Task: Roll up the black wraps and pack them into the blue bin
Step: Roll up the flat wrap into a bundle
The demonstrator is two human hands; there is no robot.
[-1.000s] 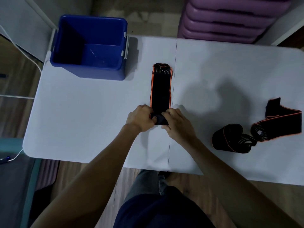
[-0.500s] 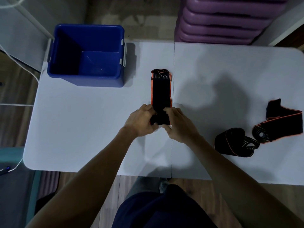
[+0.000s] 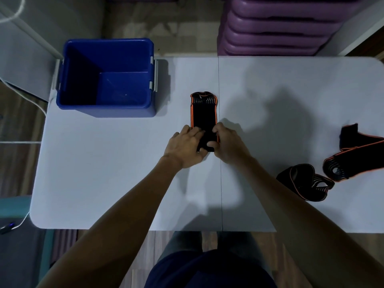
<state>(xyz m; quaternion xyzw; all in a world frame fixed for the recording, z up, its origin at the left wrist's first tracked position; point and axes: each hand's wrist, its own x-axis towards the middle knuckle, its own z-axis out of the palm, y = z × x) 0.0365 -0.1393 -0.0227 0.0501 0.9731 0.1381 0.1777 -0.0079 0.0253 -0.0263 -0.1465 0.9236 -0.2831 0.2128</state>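
Your worktop [image 3: 104, 173] carries the blue bin [image 3: 108, 110] at 10 o'clock, with nothing visible inside. 2 loose wraps [image 3: 307, 183] lie at 3 o'clock. The black wrap [image 3: 203, 113] stretches toward 12 o'clock. Your left hand [image 3: 185, 146] and right hand [image 3: 228, 144] each have a closed grip on its rolled near end. Uneven pressure could skew the roll; easing off could let it spring loose.

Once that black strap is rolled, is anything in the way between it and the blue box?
Nothing visible. The wrap under both hands lies right of the blue bin, with only bare table between them, and the bin is open and looks empty.
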